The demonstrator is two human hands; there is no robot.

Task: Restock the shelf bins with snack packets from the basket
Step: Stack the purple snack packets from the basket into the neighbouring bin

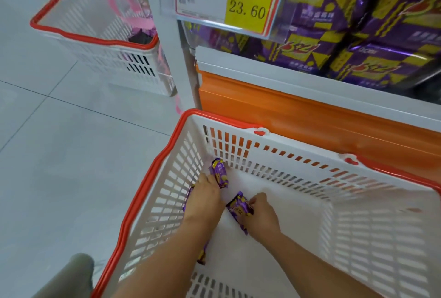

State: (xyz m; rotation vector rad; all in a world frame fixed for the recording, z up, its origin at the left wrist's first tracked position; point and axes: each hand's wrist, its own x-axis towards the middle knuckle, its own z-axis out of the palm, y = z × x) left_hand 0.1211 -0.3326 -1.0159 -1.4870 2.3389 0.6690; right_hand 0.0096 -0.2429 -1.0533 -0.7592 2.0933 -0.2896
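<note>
Both my hands reach down into a white basket with a red rim (152,166) on the floor. My left hand (204,198) holds a purple snack packet (220,172) at its fingertips near the basket's far left corner; more purple wrapper shows under the palm. My right hand (261,215) grips another purple packet (238,209) on the basket floor. A further packet (202,254) lies partly hidden under my left forearm. The shelf bin (358,35) above holds several purple and yellow packs.
An orange shelf panel (298,116) stands right behind the basket. A second white, red-rimmed basket (95,39) sits on the grey tiled floor at the upper left. A yellow price tag (248,6) hangs on the bin front. My knee (71,274) shows lower left.
</note>
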